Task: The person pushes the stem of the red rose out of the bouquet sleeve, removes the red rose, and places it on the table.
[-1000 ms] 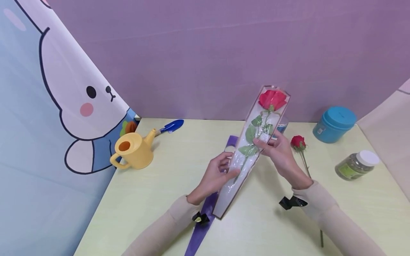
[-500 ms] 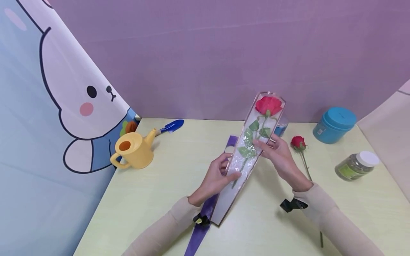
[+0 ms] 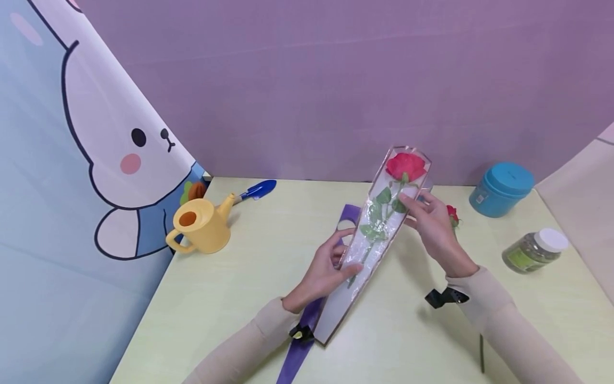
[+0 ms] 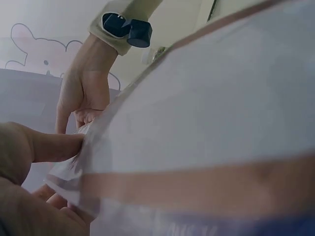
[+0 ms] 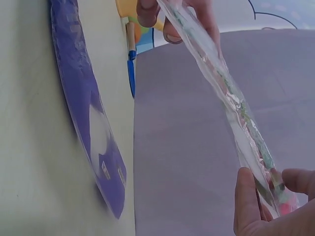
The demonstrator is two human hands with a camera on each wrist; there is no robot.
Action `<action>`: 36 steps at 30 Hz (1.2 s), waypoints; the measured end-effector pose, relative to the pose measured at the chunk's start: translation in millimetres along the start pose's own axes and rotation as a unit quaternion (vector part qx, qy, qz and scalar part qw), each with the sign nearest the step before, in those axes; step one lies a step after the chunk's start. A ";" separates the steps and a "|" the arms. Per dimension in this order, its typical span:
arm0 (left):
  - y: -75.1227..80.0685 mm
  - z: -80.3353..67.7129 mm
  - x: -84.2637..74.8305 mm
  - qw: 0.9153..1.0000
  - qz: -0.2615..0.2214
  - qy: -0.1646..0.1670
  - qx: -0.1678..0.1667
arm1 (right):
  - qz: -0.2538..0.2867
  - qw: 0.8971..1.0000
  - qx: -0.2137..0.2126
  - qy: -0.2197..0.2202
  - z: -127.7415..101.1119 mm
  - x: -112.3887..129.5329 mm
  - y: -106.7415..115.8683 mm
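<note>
A red rose [image 3: 405, 166] with green leaves sits inside a long clear plastic sleeve [image 3: 369, 242] with a pinkish edge, held tilted above the table. My left hand [image 3: 326, 266] pinches the sleeve's lower middle, thumb on top. My right hand [image 3: 431, 224] pinches its upper part just below the bloom. In the right wrist view the sleeve [image 5: 221, 83] runs edge-on between both hands, and my right thumb [image 5: 246, 201] presses it. The left wrist view shows the sleeve [image 4: 206, 123] close up, filling most of the frame.
A purple sleeve [image 3: 307, 330] lies on the pale table [image 3: 240, 277] beneath the held one. A second red rose [image 3: 452, 213] lies behind my right hand. A yellow watering can [image 3: 199, 226] and blue trowel [image 3: 256, 189] stand left; a blue jar [image 3: 501, 189] and green jar [image 3: 532, 249] stand right.
The sleeved rose has sunk a little lower. My right hand has slid up the sleeve toward the bloom, now partly covering the second rose. The left hand has kept its grip.
</note>
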State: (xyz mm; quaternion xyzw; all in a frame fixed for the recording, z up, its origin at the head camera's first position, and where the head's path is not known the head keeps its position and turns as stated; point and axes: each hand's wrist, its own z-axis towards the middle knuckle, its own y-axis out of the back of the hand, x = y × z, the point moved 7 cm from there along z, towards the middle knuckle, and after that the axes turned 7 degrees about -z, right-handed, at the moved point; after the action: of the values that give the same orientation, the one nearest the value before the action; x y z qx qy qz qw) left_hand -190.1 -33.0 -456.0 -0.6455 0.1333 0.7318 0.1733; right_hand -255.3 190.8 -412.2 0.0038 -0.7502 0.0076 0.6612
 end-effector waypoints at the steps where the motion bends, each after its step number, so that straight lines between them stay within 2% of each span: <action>1: -0.3 -0.3 -0.3 1.000 0.001 -0.001 0.000 | 0.003 1.000 0.003 -0.001 -0.1 -0.4 0.0; 7: 0.0 -1.3 -0.8 1.000 0.024 -0.011 -0.009 | 0.007 1.000 0.006 -0.002 -0.8 -4.6 -0.3; 15: 0.1 -1.5 -0.9 0.999 0.029 -0.018 -0.014 | -0.007 1.000 0.007 0.000 -1.8 -7.5 -1.0; 24: 1.4 -1.2 -0.2 0.999 0.037 -0.008 -0.029 | -0.003 1.000 0.011 -0.003 -4.6 -12.1 -8.0; 30: 2.2 -1.6 0.9 0.999 0.037 -0.018 -0.033 | -0.031 0.999 0.009 -0.003 -5.4 -18.3 -15.7; 36: 3.7 -1.5 2.4 0.998 0.038 -0.013 -0.048 | -0.060 0.998 0.026 0.005 -6.8 -25.3 -27.5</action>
State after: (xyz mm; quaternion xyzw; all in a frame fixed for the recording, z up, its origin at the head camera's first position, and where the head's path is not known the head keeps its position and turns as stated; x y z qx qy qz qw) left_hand -190.5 -36.9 -458.7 -0.6382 0.1204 0.7515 0.1159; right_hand -244.9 163.2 -436.2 0.0654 -0.7450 -0.0127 0.6637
